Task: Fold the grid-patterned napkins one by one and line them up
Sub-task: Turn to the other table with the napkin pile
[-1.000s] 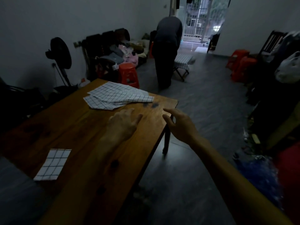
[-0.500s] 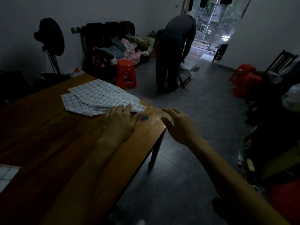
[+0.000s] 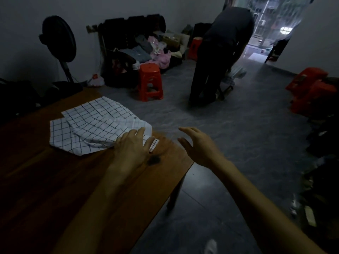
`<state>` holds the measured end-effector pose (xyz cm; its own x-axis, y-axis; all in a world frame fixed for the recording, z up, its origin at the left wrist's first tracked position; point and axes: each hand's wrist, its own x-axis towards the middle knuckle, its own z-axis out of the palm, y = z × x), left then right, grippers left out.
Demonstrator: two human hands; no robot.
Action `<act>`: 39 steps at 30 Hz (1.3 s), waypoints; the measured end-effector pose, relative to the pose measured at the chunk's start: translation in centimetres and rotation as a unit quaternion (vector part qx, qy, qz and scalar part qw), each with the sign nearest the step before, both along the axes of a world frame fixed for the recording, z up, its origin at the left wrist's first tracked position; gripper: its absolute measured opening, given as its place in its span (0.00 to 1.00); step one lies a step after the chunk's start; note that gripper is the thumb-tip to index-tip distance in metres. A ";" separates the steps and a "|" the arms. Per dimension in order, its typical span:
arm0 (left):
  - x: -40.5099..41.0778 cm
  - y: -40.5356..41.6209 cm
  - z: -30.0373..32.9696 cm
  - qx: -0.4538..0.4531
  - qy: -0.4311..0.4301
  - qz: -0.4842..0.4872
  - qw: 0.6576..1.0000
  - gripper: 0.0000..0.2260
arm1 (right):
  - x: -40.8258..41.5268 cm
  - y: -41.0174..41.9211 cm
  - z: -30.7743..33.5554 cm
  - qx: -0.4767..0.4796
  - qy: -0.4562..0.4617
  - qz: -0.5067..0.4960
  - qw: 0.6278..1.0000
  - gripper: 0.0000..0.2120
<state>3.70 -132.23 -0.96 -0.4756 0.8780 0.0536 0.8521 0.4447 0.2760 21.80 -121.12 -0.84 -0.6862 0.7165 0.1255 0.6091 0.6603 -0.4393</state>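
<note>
While my left hand (image 3: 132,149) lies flat, fingers spread on the near corner of the napkin pile (image 3: 95,125) at the table's (image 3: 55,180) far end, my right hand (image 3: 198,145) hovers open and empty beyond the edge. No folded napkin shows; these loose, unfolded ones remain.

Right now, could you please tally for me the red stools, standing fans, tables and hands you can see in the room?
Red stools: at least 4, one near the table, one by the sofa, and a stack on the right whose number I cannot tell
Standing fans: 1
Tables: 1
Hands: 2, left hand, right hand
Total: at least 8
</note>
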 end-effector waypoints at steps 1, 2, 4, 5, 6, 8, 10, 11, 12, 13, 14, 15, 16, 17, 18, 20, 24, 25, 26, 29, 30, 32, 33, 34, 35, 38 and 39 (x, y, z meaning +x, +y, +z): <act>0.3 1.5 -0.4 -0.004 0.002 0.010 1.000 0.25 | 0.0 1.9 -0.6 -0.002 0.000 0.010 1.000 0.22; 0.7 3.1 -0.8 -0.008 0.006 0.020 1.000 0.25 | 0.2 3.8 -1.2 -0.005 0.002 0.019 1.000 0.22; 1.6 6.4 -1.5 -0.006 0.017 0.039 0.999 0.25 | 0.8 7.9 -2.1 -0.014 0.010 0.035 0.999 0.22; 2.2 8.0 -1.8 -0.002 0.017 0.050 0.999 0.24 | 1.3 9.9 -2.4 -0.020 0.012 0.045 0.999 0.22; 2.8 9.5 -2.1 0.001 0.013 0.066 0.998 0.24 | 1.7 11.9 -2.5 -0.026 0.012 0.059 0.998 0.22; 4.1 12.6 -2.3 0.002 -0.005 0.095 0.995 0.24 | 2.8 15.9 -2.3 -0.025 0.007 0.079 0.997 0.22; 5.5 15.5 -2.2 -0.002 -0.020 0.116 0.993 0.25 | 3.5 19.8 -1.8 -0.026 -0.009 0.101 0.995 0.22; 6.0 16.8 -2.0 0.004 -0.018 0.125 0.992 0.25 | 3.5 21.7 -1.5 -0.023 -0.012 0.115 0.993 0.21; 6.4 18.1 -1.8 0.013 -0.014 0.133 0.991 0.25 | 3.1 23.5 -1.2 -0.016 -0.010 0.131 0.991 0.21; 6.5 19.3 -1.6 0.023 -0.010 0.142 0.990 0.25 | 2.6 25.1 -0.8 -0.010 0.000 0.145 0.989 0.21; 6.5 20.3 -1.4 0.027 -0.004 0.154 0.988 0.23 | 1.9 26.4 -0.6 -0.007 0.011 0.158 0.987 0.21; 6.4 21.2 -1.3 0.027 0.003 0.169 0.985 0.22 | 1.3 27.5 -0.5 -0.006 0.019 0.172 0.985 0.21; 6.4 22.1 -1.3 0.026 0.011 0.183 0.983 0.21 | 0.7 28.6 -0.5 -0.006 0.026 0.187 0.982 0.21; 6.2 23.0 -1.5 0.025 0.017 0.195 0.980 0.20 | 0.0 29.6 -0.7 -0.004 0.029 0.202 0.979 0.21; 5.9 23.9 -1.8 0.023 0.020 0.207 0.978 0.20 | -0.8 30.8 -1.1 -0.004 0.030 0.216 0.976 0.21; 5.0 25.7 -2.7 0.015 0.014 0.231 0.973 0.20 | -2.5 33.2 -1.8 -0.016 0.025 0.235 0.972 0.21; 1.7 29.7 -5.8 0.033 -0.013 0.274 0.961 0.20 | -6.1 38.0 -3.7 -0.021 -0.001 0.269 0.963 0.21; 0.8 30.6 -6.7 0.044 -0.024 0.284 0.957 0.20 | -7.1 39.2 -4.3 -0.023 -0.011 0.277 0.960 0.21; -0.2 31.6 -7.5 0.054 -0.033 0.294 0.954 0.20 | -8.1 40.3 -4.8 -0.026 -0.024 0.286 0.958 0.20; -3.0 33.8 -9.5 0.066 -0.074 0.326 0.940 0.18 | -11.3 43.4 -5.9 -0.040 -0.092 0.316 0.943 0.21; -4.0 34.4 -10.1 0.071 -0.081 0.335 0.936 0.17 | -12.5 44.4 -6.0 -0.044 -0.104 0.325 0.939 0.21; -5.7 35.6 -11.1 0.071 -0.088 0.362 0.925 0.16 | -15.4 46.2 -5.8 -0.043 -0.106 0.340 0.934 0.21; -6.5 36.1 -11.5 0.062 -0.094 0.376 0.920 0.17 | -16.9 47.0 -5.7 -0.046 -0.097 0.341 0.934 0.21; -7.1 36.5 -11.9 0.051 -0.098 0.387 0.915 0.18 | -18.5 47.6 -5.7 -0.050 -0.089 0.343 0.934 0.21; -7.7 36.8 -12.1 0.045 -0.098 0.396 0.912 0.18 | -19.8 48.0 -5.7 -0.054 -0.083 0.350 0.931 0.20; -9.7 37.2 -12.4 0.045 -0.086 0.428 0.898 0.20 | -24.0 48.5 -6.3 -0.058 -0.075 0.399 0.912 0.20; -10.4 37.2 -12.5 0.045 -0.084 0.445 0.890 0.19 | -25.4 48.5 -6.6 -0.061 -0.076 0.415 0.905 0.20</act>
